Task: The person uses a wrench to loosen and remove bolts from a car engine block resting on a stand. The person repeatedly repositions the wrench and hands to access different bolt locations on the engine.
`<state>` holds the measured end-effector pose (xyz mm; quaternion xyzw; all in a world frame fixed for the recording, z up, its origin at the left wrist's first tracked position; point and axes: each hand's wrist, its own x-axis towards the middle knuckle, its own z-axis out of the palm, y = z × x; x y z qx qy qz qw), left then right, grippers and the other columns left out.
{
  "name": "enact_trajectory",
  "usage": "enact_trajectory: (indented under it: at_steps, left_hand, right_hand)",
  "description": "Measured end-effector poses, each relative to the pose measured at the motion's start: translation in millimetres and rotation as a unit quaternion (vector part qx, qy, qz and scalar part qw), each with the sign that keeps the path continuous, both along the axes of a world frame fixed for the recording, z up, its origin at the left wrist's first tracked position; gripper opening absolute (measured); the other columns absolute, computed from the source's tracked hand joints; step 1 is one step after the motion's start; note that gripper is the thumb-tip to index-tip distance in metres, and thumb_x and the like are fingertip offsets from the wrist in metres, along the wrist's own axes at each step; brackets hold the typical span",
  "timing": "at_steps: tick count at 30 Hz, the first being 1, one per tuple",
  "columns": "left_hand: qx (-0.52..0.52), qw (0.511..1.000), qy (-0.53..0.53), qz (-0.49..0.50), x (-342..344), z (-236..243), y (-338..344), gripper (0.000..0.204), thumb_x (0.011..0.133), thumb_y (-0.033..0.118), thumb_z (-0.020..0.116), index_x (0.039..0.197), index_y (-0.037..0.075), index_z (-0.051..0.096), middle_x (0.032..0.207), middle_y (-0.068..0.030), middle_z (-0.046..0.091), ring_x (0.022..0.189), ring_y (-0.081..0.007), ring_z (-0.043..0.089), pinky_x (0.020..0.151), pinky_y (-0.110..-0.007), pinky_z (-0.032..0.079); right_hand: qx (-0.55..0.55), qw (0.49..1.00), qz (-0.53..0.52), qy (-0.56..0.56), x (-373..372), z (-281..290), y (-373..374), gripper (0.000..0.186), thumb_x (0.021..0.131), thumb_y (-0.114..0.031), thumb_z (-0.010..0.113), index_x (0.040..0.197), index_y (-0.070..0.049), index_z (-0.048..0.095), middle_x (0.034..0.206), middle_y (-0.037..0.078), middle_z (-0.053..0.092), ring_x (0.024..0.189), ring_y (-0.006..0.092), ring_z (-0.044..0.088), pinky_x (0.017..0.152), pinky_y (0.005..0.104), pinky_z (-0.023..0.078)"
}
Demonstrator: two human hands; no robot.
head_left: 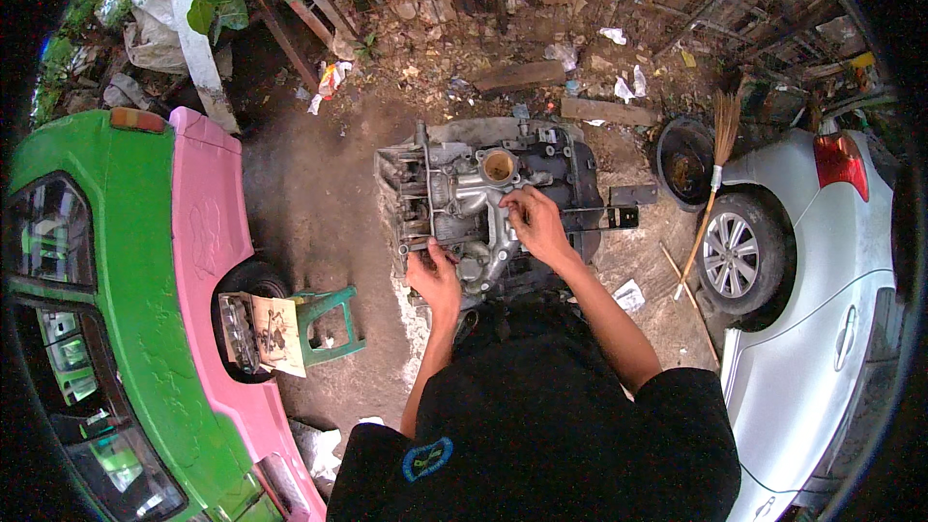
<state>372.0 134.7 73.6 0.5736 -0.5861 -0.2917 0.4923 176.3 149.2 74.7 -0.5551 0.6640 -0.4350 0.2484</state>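
A silver metal engine assembly (464, 193), with a round opening at the top and curved castings, rests on a grey slab with dark parts along its right side. My left hand (433, 275) is at its lower left corner, fingers curled, partly hidden, beside a short metal tube. My right hand (532, 222) has its fingers bent in against the curved casting below the round opening; what, if anything, they pinch is too small to make out.
A green-and-pink car (116, 213) stands left, beside a green stool (338, 324) and paper-covered metal parts (261, 329). A silver car (802, 329), black basin (681, 164) and straw broom (720, 135) are right. Wood scraps (609, 108) and litter lie behind the engine.
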Motion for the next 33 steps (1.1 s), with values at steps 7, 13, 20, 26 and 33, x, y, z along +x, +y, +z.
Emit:
enact_trajectory:
  at_steps: [7,13,20,26,33]
  left_hand:
    - [0.016,0.990,0.139,0.022,1,-16,3,0.021,0.102,0.015,0.055,0.093,-0.003,0.055,0.067,-0.0091,0.061,0.054,-0.0146,0.059,0.051,-0.030,0.047]
    - [0.043,0.990,0.132,0.021,3,-12,3,0.022,0.101,0.014,0.057,0.087,-0.003,0.055,0.065,-0.0089,0.062,0.053,-0.0154,0.059,0.053,-0.030,0.047]
    - [-0.028,0.998,-0.046,-0.023,1,2,2,0.022,0.098,0.010,0.060,0.081,-0.003,0.056,0.060,-0.0105,0.062,0.052,-0.0190,0.060,0.052,-0.033,0.047]
    - [0.033,0.999,0.034,0.011,-1,-5,1,0.023,0.098,0.009,0.059,0.080,-0.004,0.056,0.060,-0.0104,0.062,0.052,-0.0188,0.061,0.051,-0.033,0.046]
    - [-0.008,1.000,-0.028,-0.011,3,-7,-3,0.021,0.098,0.009,0.058,0.081,-0.004,0.056,0.061,-0.0102,0.061,0.051,-0.0182,0.060,0.051,-0.033,0.045]
  right_hand:
    - [0.000,1.000,-0.001,-0.006,0,0,0,0.013,0.084,-0.001,0.060,0.096,-0.003,0.066,0.085,0.014,0.059,0.075,0.0295,0.062,0.071,0.0389,0.051]
    - [0.017,1.000,-0.006,0.005,1,-1,-1,0.013,0.085,-0.001,0.059,0.096,-0.003,0.066,0.083,0.013,0.058,0.071,0.0277,0.060,0.069,0.0376,0.050]
    - [-0.018,1.000,0.000,-0.005,1,-3,-1,0.015,0.087,0.002,0.058,0.099,-0.002,0.066,0.082,0.011,0.055,0.068,0.0226,0.055,0.065,0.0362,0.046]
    - [0.006,1.000,-0.007,-0.008,0,-2,0,0.015,0.085,-0.001,0.059,0.097,-0.003,0.066,0.085,0.015,0.058,0.078,0.0306,0.062,0.072,0.0400,0.051]
    - [-0.002,1.000,-0.003,-0.003,0,-1,-1,0.013,0.085,-0.002,0.060,0.096,-0.003,0.067,0.084,0.015,0.059,0.076,0.0305,0.062,0.071,0.0397,0.051]
